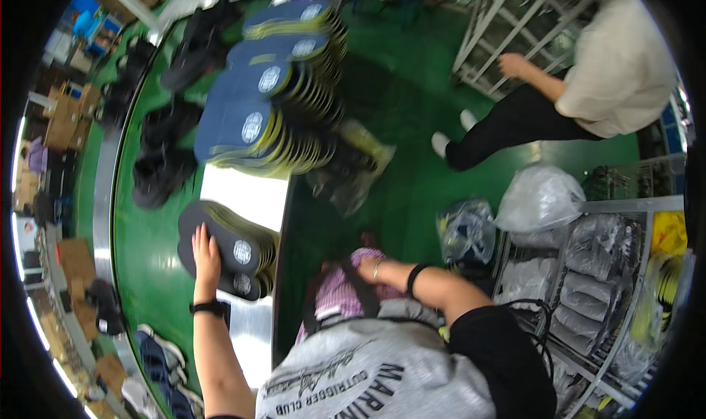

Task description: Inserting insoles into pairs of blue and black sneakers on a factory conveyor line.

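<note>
My left hand (207, 258) lies flat, fingers stretched out, on a short stack of dark insoles (230, 235) with yellow-green edges and a round white print. The stack rests on a shiny metal bench (243, 191). At my waist, my right hand (365, 267) is against the pink striped apron (337, 292) beside its dark strap. Its fingers are mostly hidden, so I cannot make out whether it holds anything. Farther along the bench stand taller stacks of navy insoles (228, 128), also edged in yellow-green.
Black shoes (154, 176) line the green conveyor (151, 250) on the left. On the right stands a wire rack (548, 301) with bagged grey items and a clear plastic bag (540, 198) on top. Another person (610, 73) is at the far right, near a metal frame cart (507, 25).
</note>
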The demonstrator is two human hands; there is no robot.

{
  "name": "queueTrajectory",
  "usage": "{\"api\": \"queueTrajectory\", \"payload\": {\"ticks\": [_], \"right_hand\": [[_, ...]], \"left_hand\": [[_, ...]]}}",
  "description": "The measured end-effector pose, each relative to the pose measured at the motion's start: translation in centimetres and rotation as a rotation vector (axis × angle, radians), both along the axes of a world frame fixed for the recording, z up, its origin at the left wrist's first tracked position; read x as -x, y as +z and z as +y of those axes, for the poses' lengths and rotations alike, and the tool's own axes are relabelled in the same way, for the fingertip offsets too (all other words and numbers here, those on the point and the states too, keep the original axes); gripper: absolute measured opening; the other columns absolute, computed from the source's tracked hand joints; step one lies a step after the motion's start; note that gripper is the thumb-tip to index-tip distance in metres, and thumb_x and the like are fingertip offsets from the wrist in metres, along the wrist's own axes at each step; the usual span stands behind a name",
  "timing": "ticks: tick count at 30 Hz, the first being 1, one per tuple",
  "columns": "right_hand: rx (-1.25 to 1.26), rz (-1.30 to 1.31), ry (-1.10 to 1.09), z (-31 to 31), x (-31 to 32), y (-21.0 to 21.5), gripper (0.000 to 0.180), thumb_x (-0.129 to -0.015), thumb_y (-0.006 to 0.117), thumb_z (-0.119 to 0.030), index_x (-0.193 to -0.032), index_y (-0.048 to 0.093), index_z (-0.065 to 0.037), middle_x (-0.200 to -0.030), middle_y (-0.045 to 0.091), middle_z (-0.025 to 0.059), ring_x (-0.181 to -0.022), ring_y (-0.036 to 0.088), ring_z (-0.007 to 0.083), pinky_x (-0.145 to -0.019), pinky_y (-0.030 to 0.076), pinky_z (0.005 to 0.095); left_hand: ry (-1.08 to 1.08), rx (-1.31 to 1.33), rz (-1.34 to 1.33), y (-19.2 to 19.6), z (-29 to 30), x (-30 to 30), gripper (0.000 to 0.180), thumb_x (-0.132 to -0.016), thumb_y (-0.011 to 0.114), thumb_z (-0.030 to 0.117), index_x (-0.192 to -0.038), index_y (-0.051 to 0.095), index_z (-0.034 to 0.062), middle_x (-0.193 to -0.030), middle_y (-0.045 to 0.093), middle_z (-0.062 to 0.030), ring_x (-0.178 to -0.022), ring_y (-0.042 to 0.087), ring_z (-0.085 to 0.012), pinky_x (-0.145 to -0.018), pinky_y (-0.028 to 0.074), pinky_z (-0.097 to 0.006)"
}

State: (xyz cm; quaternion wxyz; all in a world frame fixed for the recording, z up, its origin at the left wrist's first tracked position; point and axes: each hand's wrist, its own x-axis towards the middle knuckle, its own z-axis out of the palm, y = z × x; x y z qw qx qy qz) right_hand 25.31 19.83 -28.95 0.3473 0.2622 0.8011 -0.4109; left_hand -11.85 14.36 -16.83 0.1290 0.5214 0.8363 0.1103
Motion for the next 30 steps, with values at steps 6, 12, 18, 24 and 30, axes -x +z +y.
{"api": "queueTrajectory", "payload": {"ticks": [6, 12, 18, 24, 30], "right_hand": [[-0.248, -0.036, 0.095, 0.1, 0.0, -2.1, 0.027, -0.075, 0.048, -0.023, -0.094, 0.064, -0.012, -0.105, 0.058, 0.0087, -0.096, 0.056, 0.0239, -0.08, 0.045, 0.0364], [-0.214, 0.121, 0.109, 1.6, -1.2, -2.8, 0.029, -0.075, 0.05, -0.016, -0.102, 0.062, -0.014, -0.109, 0.057, 0.0084, -0.101, 0.055, 0.0221, -0.082, 0.044, 0.032], [-0.24, 0.035, 0.039, 1.4, -2.0, -6.2, 0.044, -0.083, 0.032, -0.032, -0.123, 0.043, -0.016, -0.13, 0.037, 0.0126, -0.118, 0.038, 0.0263, -0.098, 0.029, 0.0356], [0.062, 0.067, -0.057, 0.6, -3.5, -10.9, 0.048, -0.084, 0.035, -0.035, -0.125, 0.039, -0.01, -0.13, 0.037, 0.0123, -0.117, 0.038, 0.0269, -0.099, 0.029, 0.0348], [0.012, 0.158, 0.321, 4.5, -3.1, 4.7, 0.038, -0.079, 0.044, -0.027, -0.112, 0.051, -0.009, -0.116, 0.046, 0.0196, -0.101, 0.05, 0.0323, -0.088, 0.04, 0.0342]], "left_hand": [[0.063, 0.038, -0.037, 0.6, -0.2, -0.7, 0.043, -0.089, 0.033, 0.02, -0.128, 0.031, 0.0038, -0.132, 0.027, -0.0237, -0.122, 0.02, -0.0421, -0.103, 0.017, -0.043], [0.066, 0.034, -0.049, 0.2, 0.8, -0.8, 0.043, -0.088, 0.035, 0.018, -0.128, 0.031, 0.0029, -0.132, 0.027, -0.0241, -0.122, 0.02, -0.0423, -0.102, 0.017, -0.044], [0.141, 0.048, -0.091, 0.7, 0.0, -1.3, 0.044, -0.086, 0.038, 0.017, -0.128, 0.031, 0.0042, -0.133, 0.026, -0.0221, -0.123, 0.02, -0.0412, -0.102, 0.018, -0.044], [0.103, -0.023, -0.038, 1.4, 0.8, -2.0, 0.046, -0.082, 0.043, 0.021, -0.124, 0.037, 0.003, -0.129, 0.034, -0.0204, -0.121, 0.027, -0.0381, -0.101, 0.021, -0.043], [0.293, -0.185, -0.314, 4.3, 0.6, -3.4, 0.054, -0.083, 0.045, 0.038, -0.124, 0.039, 0.0034, -0.132, 0.029, -0.022, -0.124, 0.025, -0.0328, -0.102, 0.022, -0.039]]}}
